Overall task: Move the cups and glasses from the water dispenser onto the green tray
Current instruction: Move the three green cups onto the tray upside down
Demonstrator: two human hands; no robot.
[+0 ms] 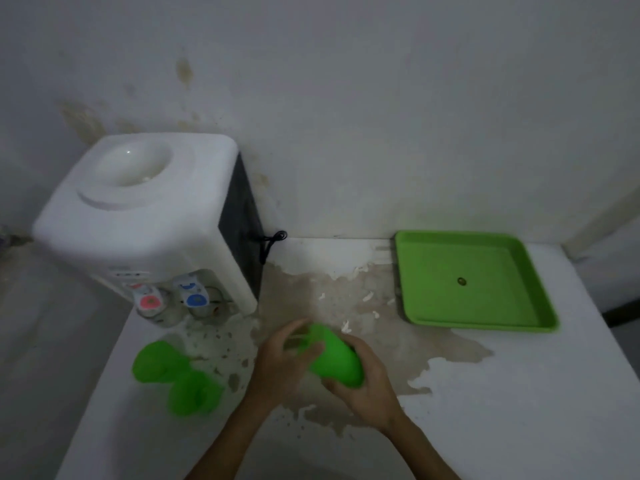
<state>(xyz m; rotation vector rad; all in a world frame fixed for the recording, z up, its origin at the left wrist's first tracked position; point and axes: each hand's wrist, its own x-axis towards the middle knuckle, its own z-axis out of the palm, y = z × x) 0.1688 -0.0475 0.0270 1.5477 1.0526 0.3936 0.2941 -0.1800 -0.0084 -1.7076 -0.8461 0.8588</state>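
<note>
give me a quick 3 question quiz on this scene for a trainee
1. True or false: the green tray already holds a cup.
2. How many green cups lie on the counter left of the hands?
3. Which hands grip the green cup: A left only, B right only, C both?

Key
1. False; only a small dark spot shows on it.
2. Two, near the water dispenser.
3. C; left hand and right hand both hold it.
</note>
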